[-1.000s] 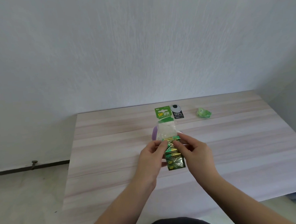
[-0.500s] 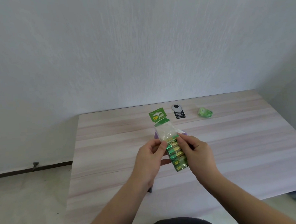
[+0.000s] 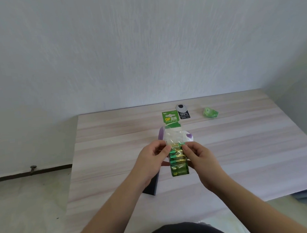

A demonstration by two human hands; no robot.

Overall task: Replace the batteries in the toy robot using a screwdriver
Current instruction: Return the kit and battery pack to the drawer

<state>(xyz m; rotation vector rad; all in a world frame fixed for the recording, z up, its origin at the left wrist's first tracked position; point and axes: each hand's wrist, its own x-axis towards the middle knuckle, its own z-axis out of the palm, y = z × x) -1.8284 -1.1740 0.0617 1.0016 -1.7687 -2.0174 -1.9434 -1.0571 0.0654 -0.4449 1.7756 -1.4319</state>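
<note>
Straightened from its earlier tilt, the battery pack (image 3: 178,156) hangs upright above the bench (image 3: 239,147), in front of the purple-and-white toy robot (image 3: 186,138), as our left hand (image 3: 151,161) and right hand (image 3: 199,158) pinch its top battery with curled fingers, seemingly to tear one free.

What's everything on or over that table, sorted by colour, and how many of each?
Green: 2, the battery pack held by both hands, and a crumpled wrapper
White and purple: 1, the toy behind the pack
Black: 2, a small card and a dark flat thing under the left wrist
Total: 5
</note>
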